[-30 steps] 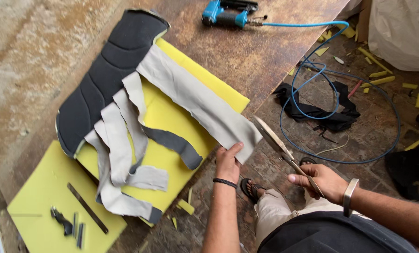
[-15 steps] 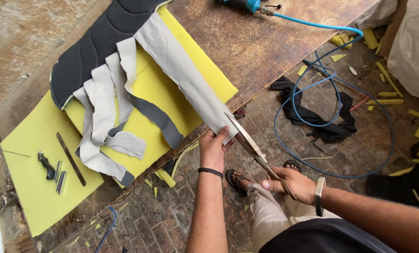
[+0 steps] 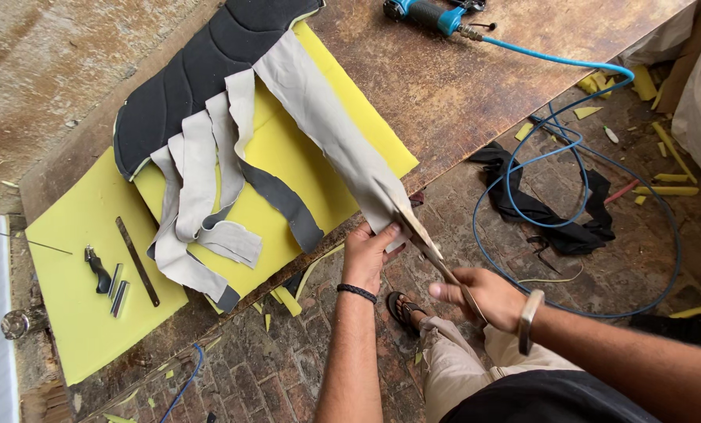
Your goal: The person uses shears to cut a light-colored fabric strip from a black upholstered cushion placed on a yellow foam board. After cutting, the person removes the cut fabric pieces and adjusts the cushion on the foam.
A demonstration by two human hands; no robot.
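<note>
Two grips closed: left hand pinching grey fabric strip, right hand holding long scissors; trimming step, blades beside left grip.

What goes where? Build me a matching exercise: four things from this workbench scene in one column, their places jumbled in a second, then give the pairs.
1. grey fabric strip
2. scissors
3. blue air tool
4. black cloth

A. on the brick floor, among the hose loops
B. in the right hand
C. at the table's far edge
D. its end pinched by the left hand

Pairs: 1-D, 2-B, 3-C, 4-A
</note>
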